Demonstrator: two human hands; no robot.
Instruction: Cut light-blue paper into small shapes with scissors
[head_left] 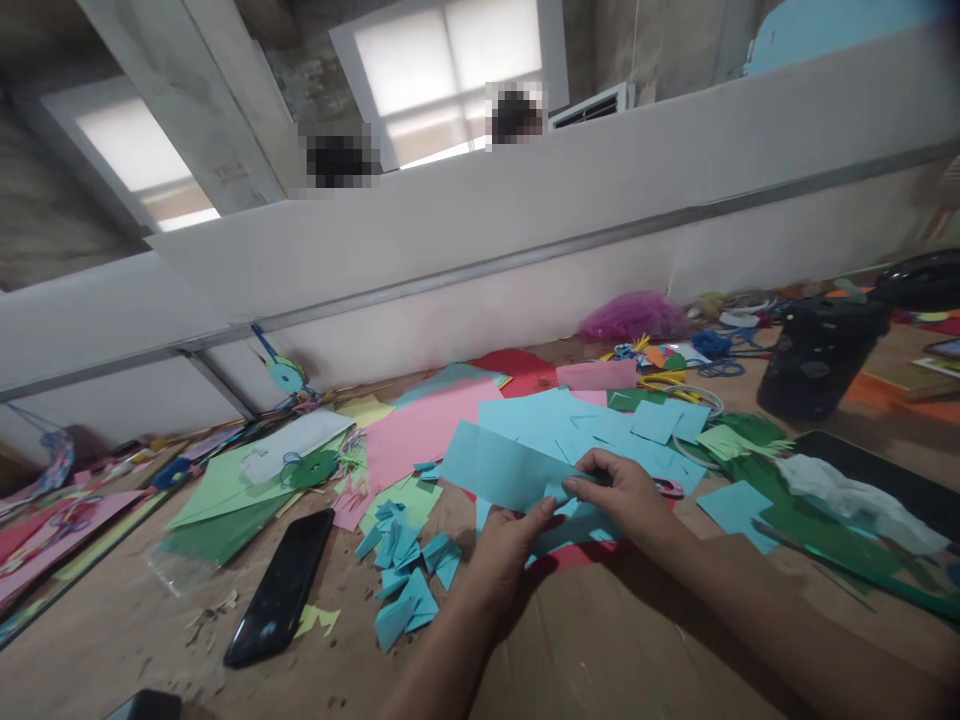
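A strip of light blue paper [499, 465] is raised over the table between my hands. My left hand [510, 545] pinches its lower edge between thumb and fingers. At the strip's right end, my right hand [619, 490] also grips it, thumb and fingers pressed together. Behind and under the hands spread larger blue paper sheets [532, 410] and cut blue squares [660, 420]. Left of my left hand lies a loose pile of small folded blue paper pieces [405, 570]. Pink-handled scissors, partly hidden, appear to show their handle [670, 488] by my right wrist.
A black phone [281, 590] lies at left, near green paper sheets [225, 500]. Pink paper [412, 425] lies behind. At right stand a dark cup [821, 355] and crumpled white tissue [855, 500]. A white partition [450, 300] bounds the back; two blurred heads show above it.
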